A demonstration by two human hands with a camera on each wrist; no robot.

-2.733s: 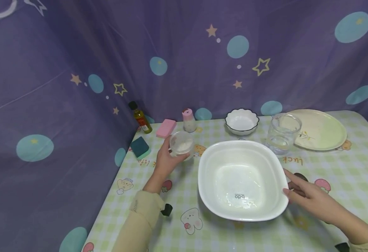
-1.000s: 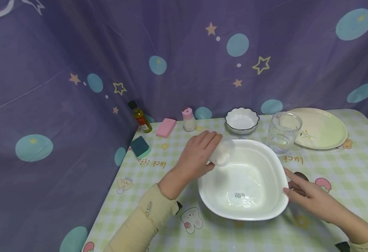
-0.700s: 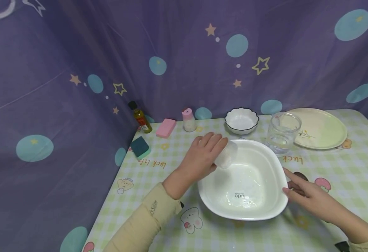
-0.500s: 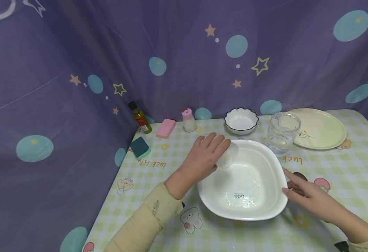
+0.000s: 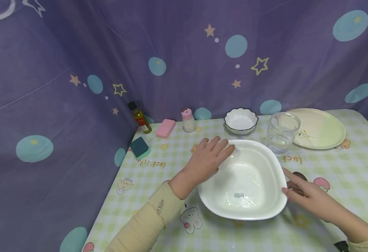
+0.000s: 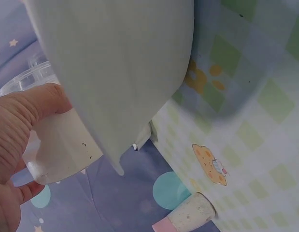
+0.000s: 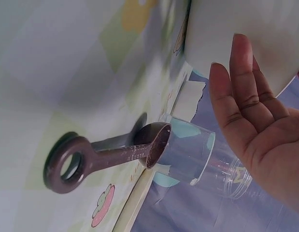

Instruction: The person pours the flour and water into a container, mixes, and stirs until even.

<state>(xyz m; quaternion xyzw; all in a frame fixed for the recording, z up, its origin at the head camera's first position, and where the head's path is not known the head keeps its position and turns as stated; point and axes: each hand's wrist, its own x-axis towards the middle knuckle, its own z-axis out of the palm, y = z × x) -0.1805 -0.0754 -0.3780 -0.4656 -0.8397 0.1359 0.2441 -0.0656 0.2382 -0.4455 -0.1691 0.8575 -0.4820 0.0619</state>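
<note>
My left hand (image 5: 204, 162) grips a small clear cup (image 6: 62, 145) of whitish contents, tipped over the left rim of the white basin (image 5: 256, 182). The back of that hand hides most of the cup in the head view. The basin's bottom looks wet and shiny and bears dark lettering. On the opposite side my right hand (image 5: 311, 196) touches the basin's outer wall with extended fingers, its thumb right at the rim. Under this hand, a dark brown scoop (image 7: 115, 157) lies on the checked cloth.
Along the back stand an oil bottle (image 5: 142, 119), a pink sponge (image 5: 165, 128), a pink-topped shaker (image 5: 188, 120), a scalloped bowl (image 5: 241, 120), a clear jar (image 5: 281, 134) with liquid and an oval plate (image 5: 325, 131). A green sponge (image 5: 140, 147) sits at left.
My left hand has carried the cup from left of the basin to above its left rim, turning and tipping it farther over. My right hand has stayed at the basin's right side.
</note>
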